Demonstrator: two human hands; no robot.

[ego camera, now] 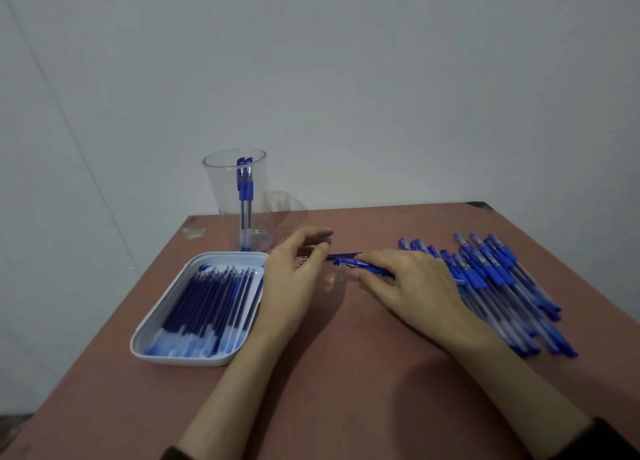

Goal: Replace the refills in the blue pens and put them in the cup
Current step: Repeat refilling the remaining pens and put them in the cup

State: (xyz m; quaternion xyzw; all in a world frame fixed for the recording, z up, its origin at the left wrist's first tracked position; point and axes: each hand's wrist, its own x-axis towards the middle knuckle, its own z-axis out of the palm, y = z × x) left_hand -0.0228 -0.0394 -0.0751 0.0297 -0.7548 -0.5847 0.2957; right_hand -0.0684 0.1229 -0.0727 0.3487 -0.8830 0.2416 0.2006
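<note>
My left hand pinches a thin dark blue refill by its left end, just right of the white tray. My right hand holds a blue pen that points left, its tip close to the refill. A small clear pen part lies on the table between the hands. The clear plastic cup stands at the back left with two blue pens upright in it. A pile of several blue pens lies to the right, partly hidden by my right hand.
A white tray holding several blue refills sits at the left, touching my left wrist. The brown table ends close behind the cup and at the left of the tray. A grey wall stands behind.
</note>
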